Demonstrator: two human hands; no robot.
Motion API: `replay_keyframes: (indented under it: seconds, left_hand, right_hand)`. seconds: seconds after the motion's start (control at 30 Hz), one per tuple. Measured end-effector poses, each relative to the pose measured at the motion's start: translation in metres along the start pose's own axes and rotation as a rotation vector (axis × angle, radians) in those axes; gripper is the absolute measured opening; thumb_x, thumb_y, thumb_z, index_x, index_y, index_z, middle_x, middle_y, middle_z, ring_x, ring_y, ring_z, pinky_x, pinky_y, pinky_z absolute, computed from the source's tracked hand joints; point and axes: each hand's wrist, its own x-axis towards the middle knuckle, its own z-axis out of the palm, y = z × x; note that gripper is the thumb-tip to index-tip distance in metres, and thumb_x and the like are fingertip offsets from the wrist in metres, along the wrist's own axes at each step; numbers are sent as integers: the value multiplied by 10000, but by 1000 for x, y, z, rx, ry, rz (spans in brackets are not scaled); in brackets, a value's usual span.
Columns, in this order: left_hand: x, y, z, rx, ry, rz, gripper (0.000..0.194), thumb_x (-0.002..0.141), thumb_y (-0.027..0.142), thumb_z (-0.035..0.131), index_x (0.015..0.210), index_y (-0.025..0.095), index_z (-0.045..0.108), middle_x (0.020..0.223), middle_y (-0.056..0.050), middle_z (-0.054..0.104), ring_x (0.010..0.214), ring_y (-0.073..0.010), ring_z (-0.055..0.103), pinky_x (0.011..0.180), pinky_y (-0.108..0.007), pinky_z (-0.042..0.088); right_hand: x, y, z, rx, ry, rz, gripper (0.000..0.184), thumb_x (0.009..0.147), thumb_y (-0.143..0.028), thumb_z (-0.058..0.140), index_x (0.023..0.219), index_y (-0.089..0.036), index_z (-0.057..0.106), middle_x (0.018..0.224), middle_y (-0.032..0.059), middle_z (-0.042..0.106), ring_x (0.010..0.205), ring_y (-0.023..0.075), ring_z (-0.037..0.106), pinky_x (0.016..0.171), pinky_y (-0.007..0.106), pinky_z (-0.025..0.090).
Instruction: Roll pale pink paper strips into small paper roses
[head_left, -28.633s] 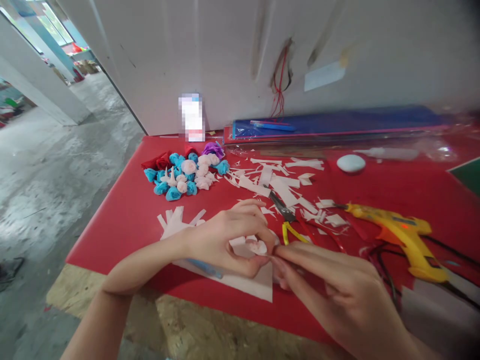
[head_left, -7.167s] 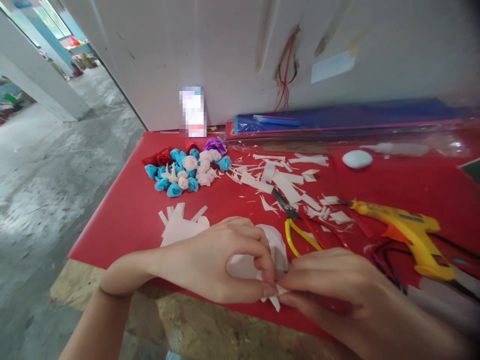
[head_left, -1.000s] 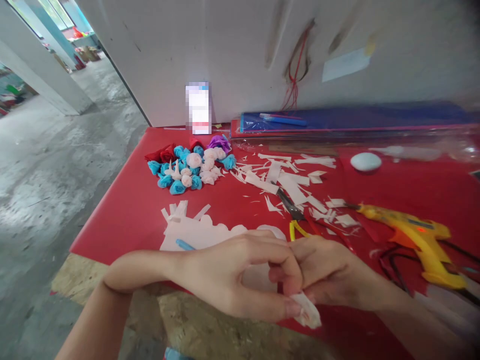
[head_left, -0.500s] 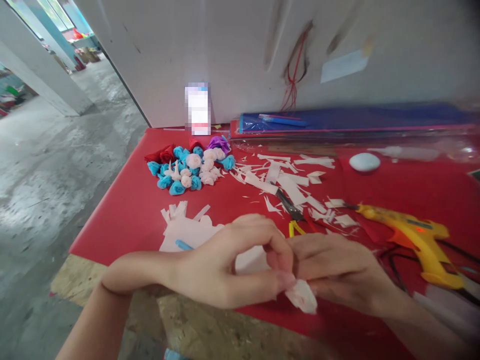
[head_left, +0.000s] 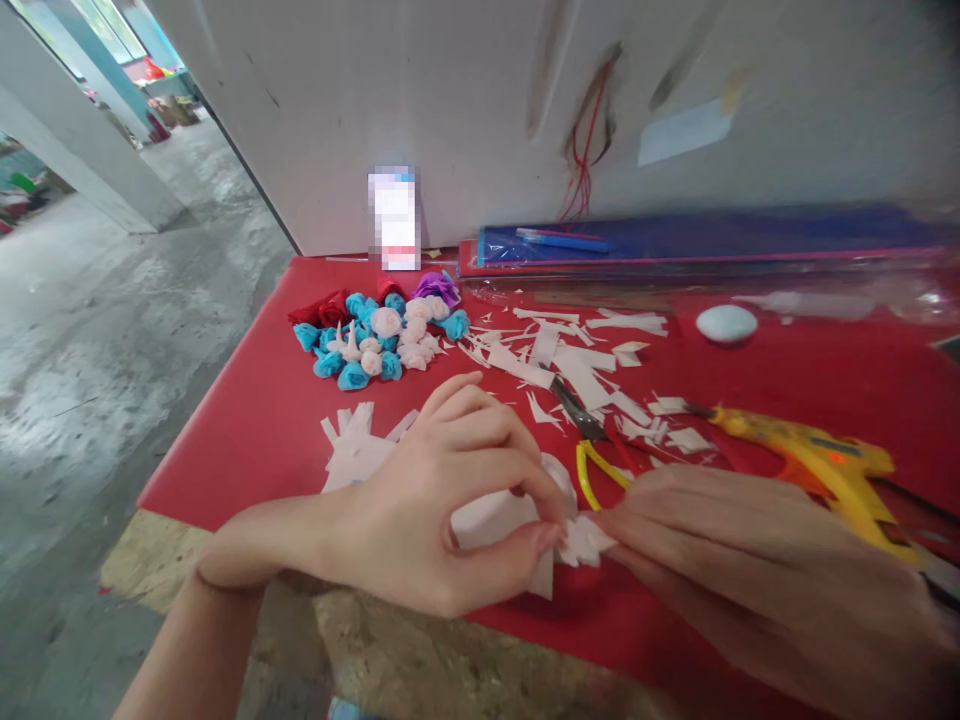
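Between my two hands is a small ruffled white paper flower [head_left: 585, 542]. My left hand [head_left: 442, 500] pinches its left side between thumb and forefinger, with the other fingers curled above. From the right, my right hand [head_left: 720, 560] grips the flower's other edge, its fingers pressed together. Sheets of white paper [head_left: 487, 520] lie beneath my left hand, partly covered by it. Just beyond my hands are scissors [head_left: 589, 440] with yellow and red handles. Farther back sits a cluster of blue, white, red and purple paper flowers [head_left: 386, 322].
White paper scraps [head_left: 577, 370] litter the middle of the red tabletop [head_left: 247, 400]. A yellow glue gun [head_left: 832, 460] with a cord lies at the right. Behind are a white egg-shaped object [head_left: 726, 324], a phone [head_left: 395, 220] against the panel, and blue wrapped sheets [head_left: 690, 235].
My left hand has tilted up and slightly left, its fingers more raised. My right hand has moved right, and the white flower now sits higher, stretched between both hands.
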Motion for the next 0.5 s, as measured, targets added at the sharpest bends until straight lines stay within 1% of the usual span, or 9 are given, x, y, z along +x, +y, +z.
replay_keyframes:
  seconds: [0.07,0.2,0.37,0.5]
  left_hand:
    - [0,1,0,21,-9,-4,94,727,99,505,694,109,593,698,-24,545,699,-114,454,752,-285,367]
    - [0,1,1,57,19,-15,103,725,105,499,689,116,595,692,-25,542,703,-115,451,763,-283,376]
    - [0,1,2,86,-25,-40,111,728,109,489,681,132,587,698,-20,544,701,-116,455,751,-282,375]
    - [0,1,2,88,-36,-67,98,727,118,496,689,138,584,712,-18,549,703,-118,460,756,-286,370]
  right_hand:
    - [-2,-1,1,-38,-3,21,234,924,-207,289,836,-282,492,609,-29,659,517,118,577,512,240,455]
    - [1,-3,4,-34,39,35,248,926,-198,287,811,-270,495,590,-37,662,503,104,578,515,221,458]
    - [7,-4,4,-55,62,6,265,927,-201,287,799,-260,511,577,-27,664,485,104,575,506,225,449]
    - [9,-5,3,-76,73,-13,279,929,-195,273,786,-263,502,541,-31,657,451,106,565,483,235,433]
